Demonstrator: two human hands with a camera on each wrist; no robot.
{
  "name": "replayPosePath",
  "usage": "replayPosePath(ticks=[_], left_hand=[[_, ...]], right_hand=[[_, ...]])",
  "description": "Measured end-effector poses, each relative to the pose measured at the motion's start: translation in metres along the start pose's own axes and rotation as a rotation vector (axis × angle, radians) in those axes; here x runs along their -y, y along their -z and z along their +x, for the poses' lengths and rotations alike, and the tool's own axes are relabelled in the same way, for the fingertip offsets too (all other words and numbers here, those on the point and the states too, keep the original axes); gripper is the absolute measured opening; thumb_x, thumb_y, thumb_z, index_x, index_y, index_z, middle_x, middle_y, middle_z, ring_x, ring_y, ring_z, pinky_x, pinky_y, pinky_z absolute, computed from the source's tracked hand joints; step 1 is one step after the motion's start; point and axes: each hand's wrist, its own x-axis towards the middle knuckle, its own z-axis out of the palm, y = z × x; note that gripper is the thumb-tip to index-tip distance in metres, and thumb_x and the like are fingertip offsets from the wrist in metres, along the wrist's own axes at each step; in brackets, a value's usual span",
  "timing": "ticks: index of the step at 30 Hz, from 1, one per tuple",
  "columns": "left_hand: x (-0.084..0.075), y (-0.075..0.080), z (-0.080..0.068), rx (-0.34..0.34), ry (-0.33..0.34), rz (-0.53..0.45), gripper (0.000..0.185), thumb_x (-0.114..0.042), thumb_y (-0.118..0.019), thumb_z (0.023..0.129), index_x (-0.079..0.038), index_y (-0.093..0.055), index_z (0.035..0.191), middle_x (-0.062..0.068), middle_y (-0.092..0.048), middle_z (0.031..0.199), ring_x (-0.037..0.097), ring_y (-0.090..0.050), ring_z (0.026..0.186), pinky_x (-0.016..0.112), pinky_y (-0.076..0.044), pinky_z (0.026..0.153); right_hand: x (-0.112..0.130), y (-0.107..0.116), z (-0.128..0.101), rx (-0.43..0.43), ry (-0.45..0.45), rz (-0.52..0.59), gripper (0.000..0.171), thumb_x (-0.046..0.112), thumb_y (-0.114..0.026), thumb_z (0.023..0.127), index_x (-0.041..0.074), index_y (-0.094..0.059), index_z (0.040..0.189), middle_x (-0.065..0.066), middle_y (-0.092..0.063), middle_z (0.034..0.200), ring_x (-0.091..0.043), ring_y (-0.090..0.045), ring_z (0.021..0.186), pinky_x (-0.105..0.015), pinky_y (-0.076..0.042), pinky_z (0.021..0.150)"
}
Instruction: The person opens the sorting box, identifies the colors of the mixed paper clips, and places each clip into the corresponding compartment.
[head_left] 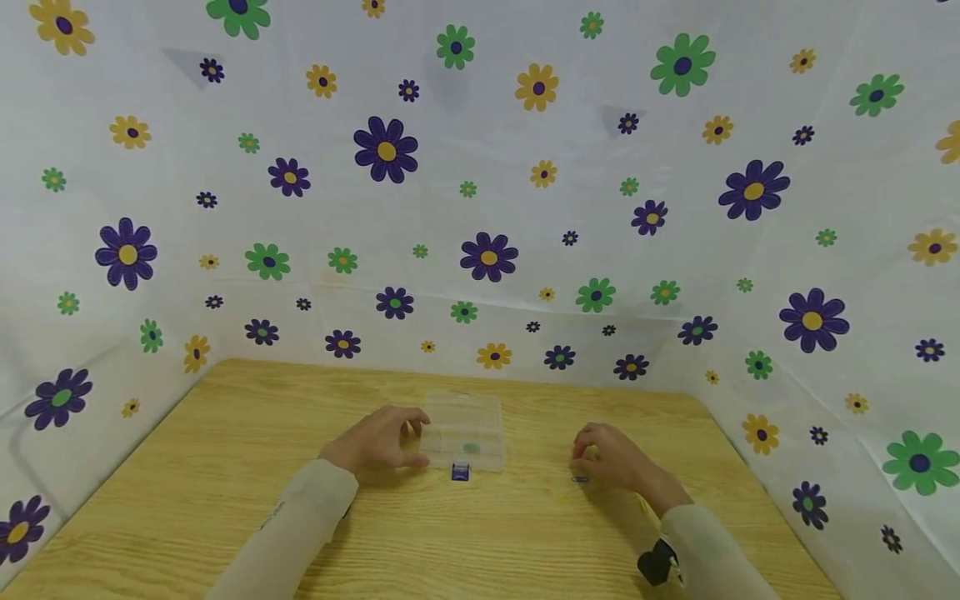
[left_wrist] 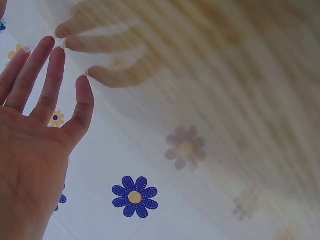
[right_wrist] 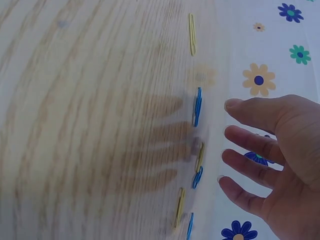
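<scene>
Right hand [head_left: 611, 458] hovers near several paper clips [right_wrist: 198, 107].

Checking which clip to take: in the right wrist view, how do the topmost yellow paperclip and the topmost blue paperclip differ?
The yellow paperclip leans slightly top-left to bottom-right; the blue paperclip leans slightly the other way. The yellow paperclip lies farther up the picture, while the blue paperclip lies nearer the right hand. Both lie on the wood-grain table, untouched.
</scene>
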Motion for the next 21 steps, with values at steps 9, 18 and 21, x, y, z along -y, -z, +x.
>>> replayPosePath(ticks=[9,18,21], left_hand=[[-0.001,0.002,0.0,0.001,0.007,-0.01,0.068,-0.053,-0.083,0.08,-0.01,-0.066,0.13,0.001,-0.072,0.115,0.017,-0.064,0.102,0.044,-0.054,0.096],[-0.002,0.002,0.0,0.009,0.039,-0.012,0.069,-0.053,-0.084,0.079,-0.012,-0.066,0.131,-0.001,-0.071,0.114,0.018,-0.062,0.104,0.045,-0.052,0.097],[-0.003,0.003,-0.001,0.008,0.04,-0.01,0.068,-0.053,-0.083,0.079,-0.012,-0.066,0.131,0.0,-0.071,0.115,0.018,-0.063,0.103,0.045,-0.052,0.097]], right_hand=[[0.0,0.0,-0.002,0.017,0.009,0.02,0.008,0.009,-0.076,0.091,0.012,-0.076,0.084,-0.003,-0.072,0.099,-0.026,-0.068,0.097,-0.048,-0.057,0.09],[-0.01,-0.003,-0.004,-0.002,-0.057,-0.026,0.007,0.008,-0.077,0.089,0.011,-0.076,0.083,-0.003,-0.072,0.098,-0.023,-0.067,0.094,-0.044,-0.057,0.087],[-0.012,-0.003,-0.004,-0.005,-0.078,-0.029,0.008,0.007,-0.077,0.089,0.011,-0.076,0.082,-0.004,-0.072,0.098,-0.022,-0.067,0.093,-0.042,-0.057,0.084]])
